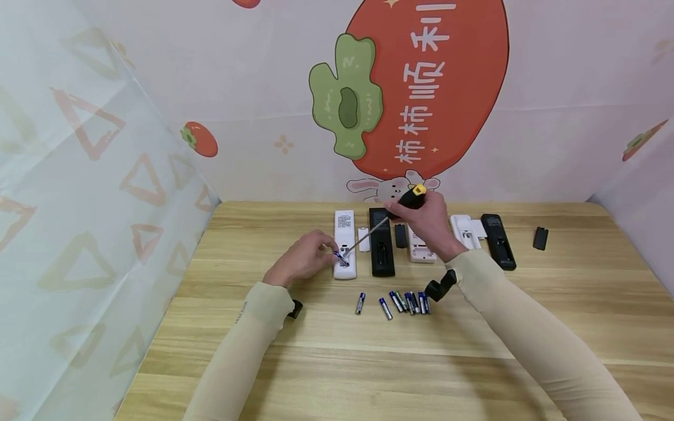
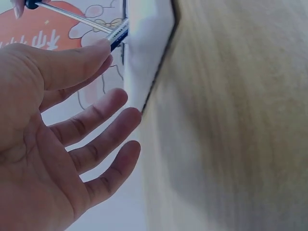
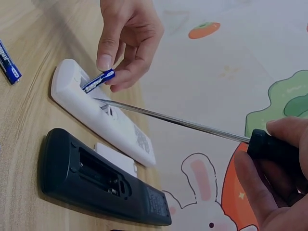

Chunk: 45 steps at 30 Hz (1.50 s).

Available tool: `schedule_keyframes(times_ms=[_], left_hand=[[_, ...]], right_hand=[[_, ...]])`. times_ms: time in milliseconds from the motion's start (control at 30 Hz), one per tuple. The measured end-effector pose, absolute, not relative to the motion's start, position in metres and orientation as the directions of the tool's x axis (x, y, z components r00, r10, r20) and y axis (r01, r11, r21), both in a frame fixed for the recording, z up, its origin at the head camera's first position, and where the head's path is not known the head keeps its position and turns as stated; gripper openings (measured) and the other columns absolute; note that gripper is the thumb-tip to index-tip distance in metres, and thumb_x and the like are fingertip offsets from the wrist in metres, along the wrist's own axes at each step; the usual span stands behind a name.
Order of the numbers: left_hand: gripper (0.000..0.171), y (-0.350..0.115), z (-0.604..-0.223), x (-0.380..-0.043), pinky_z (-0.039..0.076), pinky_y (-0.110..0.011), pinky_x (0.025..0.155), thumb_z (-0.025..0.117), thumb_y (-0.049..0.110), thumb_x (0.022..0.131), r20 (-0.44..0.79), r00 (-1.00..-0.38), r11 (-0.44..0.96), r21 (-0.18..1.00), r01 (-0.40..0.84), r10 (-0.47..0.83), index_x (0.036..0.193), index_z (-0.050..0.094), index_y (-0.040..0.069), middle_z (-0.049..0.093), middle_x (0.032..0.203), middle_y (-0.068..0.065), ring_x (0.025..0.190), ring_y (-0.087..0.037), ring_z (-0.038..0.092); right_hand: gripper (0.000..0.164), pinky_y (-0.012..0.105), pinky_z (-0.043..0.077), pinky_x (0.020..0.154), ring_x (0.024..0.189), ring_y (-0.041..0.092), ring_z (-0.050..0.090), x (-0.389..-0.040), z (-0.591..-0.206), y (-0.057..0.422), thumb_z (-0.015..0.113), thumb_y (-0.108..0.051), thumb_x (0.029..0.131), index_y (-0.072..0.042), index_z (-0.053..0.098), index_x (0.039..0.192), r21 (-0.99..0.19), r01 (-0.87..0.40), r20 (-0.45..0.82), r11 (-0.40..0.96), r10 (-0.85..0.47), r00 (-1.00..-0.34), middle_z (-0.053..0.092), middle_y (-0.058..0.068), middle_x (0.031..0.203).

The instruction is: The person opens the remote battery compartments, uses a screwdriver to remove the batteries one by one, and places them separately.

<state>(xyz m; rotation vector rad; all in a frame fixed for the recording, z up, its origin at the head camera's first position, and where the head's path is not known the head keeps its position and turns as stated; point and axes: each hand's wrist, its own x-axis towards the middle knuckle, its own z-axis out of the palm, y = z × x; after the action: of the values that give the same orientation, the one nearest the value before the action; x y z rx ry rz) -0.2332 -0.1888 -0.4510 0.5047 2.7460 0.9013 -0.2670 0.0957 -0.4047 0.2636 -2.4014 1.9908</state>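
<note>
My left hand (image 1: 305, 257) pinches a blue-and-silver battery (image 3: 98, 81) between thumb and index finger, while its other fingers are spread. One end of the battery is tilted up out of the battery compartment of a white remote control (image 1: 344, 234), which lies back side up. In my right hand (image 1: 429, 219) is a screwdriver (image 3: 178, 123), gripped by its black handle with a yellow end. Its metal shaft slants down to the left, and the tip is in the compartment beside the battery. A black remote control (image 3: 62, 166) with its battery compartment uncovered lies next to the white one.
A white battery cover (image 1: 364, 240) and a black cover (image 1: 401, 237) lie between remotes. Farther right are two more white remotes, a black remote (image 1: 500, 242) and another black cover (image 1: 540, 238). Several loose batteries (image 1: 411, 303) lie in front. A printed cloth wall (image 1: 263, 117) stands behind.
</note>
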Motion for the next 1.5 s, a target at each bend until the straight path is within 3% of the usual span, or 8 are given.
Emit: schedule_keyframes(times_ms=[367, 600, 867, 1500], left_hand=[[0.004, -0.198, -0.434, -0.233, 0.052, -0.034, 0.076, 0.070, 0.014, 0.096, -0.075, -0.912, 0.723, 0.638, 0.266, 0.402, 0.098, 0.071, 0.010, 0.067, 0.092, 0.000, 0.087, -0.018, 0.061], [0.007, -0.203, -0.426, -0.232, 0.051, -0.034, 0.075, 0.070, 0.012, 0.096, -0.064, -0.905, 0.715, 0.637, 0.287, 0.421, 0.099, 0.071, 0.006, 0.067, 0.089, -0.001, 0.086, -0.021, 0.062], [0.006, -0.198, -0.422, -0.230, 0.051, -0.030, 0.070, 0.071, 0.010, 0.095, -0.056, -0.882, 0.692, 0.644, 0.326, 0.467, 0.097, 0.070, 0.004, 0.066, 0.086, -0.001, 0.079, -0.017, 0.060], [0.005, -0.163, -0.417, -0.217, 0.050, -0.026, 0.068, 0.071, 0.011, 0.096, -0.150, -0.784, 0.677, 0.617, 0.401, 0.602, 0.093, 0.070, 0.008, 0.065, 0.083, 0.002, 0.076, -0.013, 0.057]], right_hand=[[0.046, 0.036, 0.059, 0.085, 0.085, 0.020, 0.076, -0.259, -0.393, 0.108, 0.078, -0.029, 0.092, 0.005, 0.059, 0.116, -0.975, -0.168, 0.152, 0.147, -0.115, -0.982, 0.067, 0.016, 0.104], [0.044, 0.029, 0.060, 0.080, 0.090, 0.021, 0.073, -0.248, -0.385, 0.122, 0.078, -0.034, 0.091, -0.001, 0.059, 0.114, -0.966, -0.185, 0.166, 0.183, -0.114, -0.980, 0.064, 0.015, 0.105], [0.037, 0.026, 0.059, 0.076, 0.086, 0.017, 0.073, -0.233, -0.377, 0.134, 0.078, -0.029, 0.092, 0.002, 0.063, 0.107, -0.941, -0.246, 0.219, 0.231, -0.136, -0.966, 0.067, 0.011, 0.099], [0.038, 0.022, 0.058, 0.075, 0.088, 0.015, 0.068, -0.219, -0.372, 0.161, 0.076, -0.028, 0.093, 0.002, 0.062, 0.112, -0.907, -0.230, 0.206, 0.352, -0.103, -0.973, 0.063, 0.011, 0.105]])
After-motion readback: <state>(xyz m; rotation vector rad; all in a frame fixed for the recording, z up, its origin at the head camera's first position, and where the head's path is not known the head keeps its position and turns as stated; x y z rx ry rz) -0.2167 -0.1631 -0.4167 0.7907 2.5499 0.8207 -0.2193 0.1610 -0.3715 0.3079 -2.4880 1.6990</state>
